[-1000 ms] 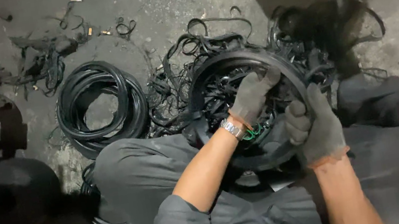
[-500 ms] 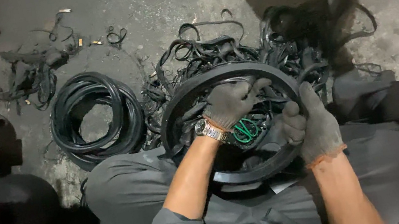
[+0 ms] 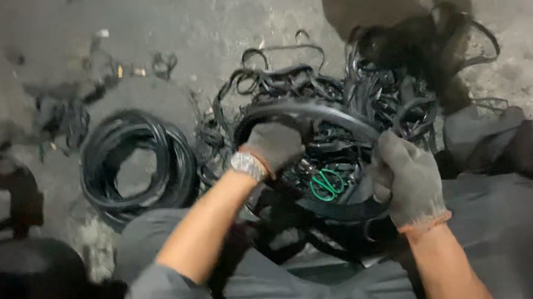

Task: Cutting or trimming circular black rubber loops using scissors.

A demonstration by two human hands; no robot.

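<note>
Both my hands wear grey knit gloves. My left hand (image 3: 274, 145), with a wristwatch, grips the upper left arc of a black rubber ring (image 3: 336, 115) held over my lap. My right hand (image 3: 407, 178) is closed on the ring's right side. Green-handled scissors (image 3: 326, 183) lie under the ring, between my hands. Behind the ring sits a tangled pile of black rubber strips (image 3: 404, 69).
A neat coil of black rubber rings (image 3: 135, 163) lies on the concrete floor at the left. Scraps of rubber (image 3: 62, 111) are scattered at the far left. A dark object (image 3: 2, 208) stands at the left edge. My grey-trousered knees (image 3: 504, 232) fill the foreground.
The ring has tilted and shifted up and left in my hands. My left hand slid along its upper rim; my right hand stays on the right side.
</note>
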